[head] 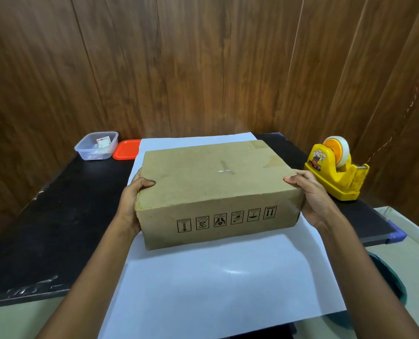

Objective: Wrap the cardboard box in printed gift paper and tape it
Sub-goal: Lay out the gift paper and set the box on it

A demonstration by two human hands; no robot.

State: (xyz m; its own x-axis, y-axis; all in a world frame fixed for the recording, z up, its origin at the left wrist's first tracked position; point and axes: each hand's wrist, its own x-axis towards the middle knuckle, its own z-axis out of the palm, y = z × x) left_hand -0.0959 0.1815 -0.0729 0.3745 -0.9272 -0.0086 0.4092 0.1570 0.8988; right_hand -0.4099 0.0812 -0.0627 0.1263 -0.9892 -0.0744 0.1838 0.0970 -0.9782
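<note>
A brown cardboard box (215, 189) with black handling symbols on its near side lies on a sheet of gift paper (218, 280) whose plain white back faces up. My left hand (132, 204) grips the box's left end, thumb over the top edge. At the right end my right hand (313, 196) holds the box the same way. A yellow tape dispenser (338, 170) with a roll of tape stands to the right of the box.
The paper lies on a black table (56, 228) and hangs over its near edge. At the back left stand a clear plastic tub (97, 145) and a red lid (126, 149). A wooden panel wall (203, 64) rises right behind the table.
</note>
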